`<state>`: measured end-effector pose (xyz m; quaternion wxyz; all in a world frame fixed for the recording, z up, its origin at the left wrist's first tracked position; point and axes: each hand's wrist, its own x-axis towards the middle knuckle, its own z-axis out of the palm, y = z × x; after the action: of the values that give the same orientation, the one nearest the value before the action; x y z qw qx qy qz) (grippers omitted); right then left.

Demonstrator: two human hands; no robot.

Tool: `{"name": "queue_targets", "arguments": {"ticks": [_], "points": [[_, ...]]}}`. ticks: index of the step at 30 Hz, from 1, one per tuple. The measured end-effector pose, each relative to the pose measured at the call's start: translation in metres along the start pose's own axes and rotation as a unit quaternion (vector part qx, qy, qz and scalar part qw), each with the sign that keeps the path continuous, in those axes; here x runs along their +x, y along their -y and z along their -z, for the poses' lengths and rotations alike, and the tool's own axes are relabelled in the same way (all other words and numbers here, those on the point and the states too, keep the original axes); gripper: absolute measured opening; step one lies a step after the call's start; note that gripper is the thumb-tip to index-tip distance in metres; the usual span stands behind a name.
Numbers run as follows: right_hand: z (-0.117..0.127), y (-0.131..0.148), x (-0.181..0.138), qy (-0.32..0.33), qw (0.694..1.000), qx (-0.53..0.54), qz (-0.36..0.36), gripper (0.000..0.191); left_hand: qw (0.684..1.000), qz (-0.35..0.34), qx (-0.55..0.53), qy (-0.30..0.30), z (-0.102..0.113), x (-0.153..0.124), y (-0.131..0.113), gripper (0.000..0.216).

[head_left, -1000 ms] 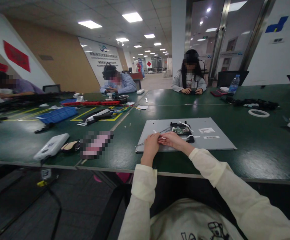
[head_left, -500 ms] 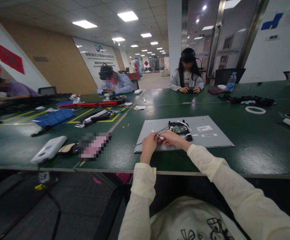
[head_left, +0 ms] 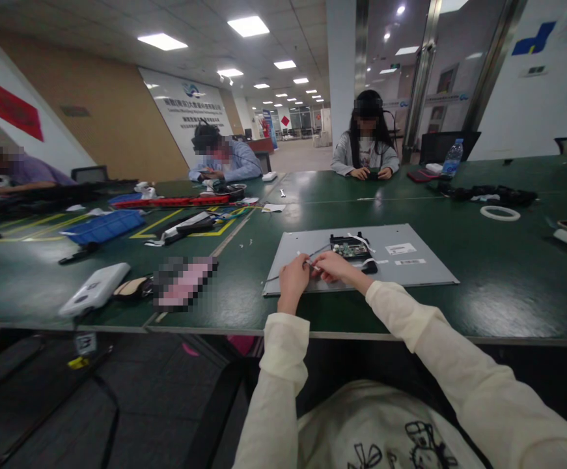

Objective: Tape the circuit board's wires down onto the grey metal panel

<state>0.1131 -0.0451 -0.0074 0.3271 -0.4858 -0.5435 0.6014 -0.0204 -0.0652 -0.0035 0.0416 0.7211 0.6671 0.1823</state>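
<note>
A flat grey panel (head_left: pixel 405 244) lies on the green table in front of me. On it sits a black frame holding a circuit board (head_left: pixel 349 249), with white strips beside it. A thin dark cable (head_left: pixel 319 251) leads from the board toward my hands, and its end pokes out past the left side. My left hand (head_left: pixel 293 277) has its fingers closed on this cable, over the panel's left part. Close against it, my right hand (head_left: pixel 332 266) pinches a small white piece at the cable; whether it is tape or a tag I cannot tell.
Left of the panel are a pink, blurred-out item (head_left: pixel 185 283) and a white device (head_left: pixel 96 290). Farther off stand a blue tray (head_left: pixel 105 227) and a red strip (head_left: pixel 176 202). A white ring (head_left: pixel 499 213) and a bottle (head_left: pixel 453 158) are at right. Other people sit across the table.
Both hands stay together at the cable, with only slight finger movement. The camera view has shifted a little; the panel and board remain in place.
</note>
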Motion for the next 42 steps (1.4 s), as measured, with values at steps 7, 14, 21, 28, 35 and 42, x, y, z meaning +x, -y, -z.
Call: {"name": "queue_targets", "arguments": {"ticks": [7,14,21,28,35,42], "points": [[0.008,-0.001,-0.003,0.027,0.998,-0.06,0.019,0.025,1.0,0.018,-0.002,-0.008,0.001,-0.001,-0.005,0.027],[0.018,-0.011,-0.018,0.025,0.98,-0.176,0.086,0.02,0.998,0.027,0.034,-0.035,-0.008,-0.002,-0.013,0.046],[0.017,-0.016,-0.059,0.018,0.824,-0.391,0.411,0.025,0.999,0.006,0.045,0.008,-0.008,0.007,-0.003,0.057],[0.031,-0.03,-0.062,0.082,0.821,-0.39,0.409,0.041,0.998,-0.019,0.019,-0.056,-0.008,0.006,0.004,0.07],[0.034,-0.033,-0.04,0.059,0.839,-0.409,0.353,0.036,0.98,0.016,-0.025,-0.199,-0.003,0.002,0.003,0.049],[0.045,-0.033,0.0,-0.066,0.86,-0.444,0.245,0.037,0.982,0.009,-0.064,-0.177,-0.001,-0.002,0.003,0.043]]}}
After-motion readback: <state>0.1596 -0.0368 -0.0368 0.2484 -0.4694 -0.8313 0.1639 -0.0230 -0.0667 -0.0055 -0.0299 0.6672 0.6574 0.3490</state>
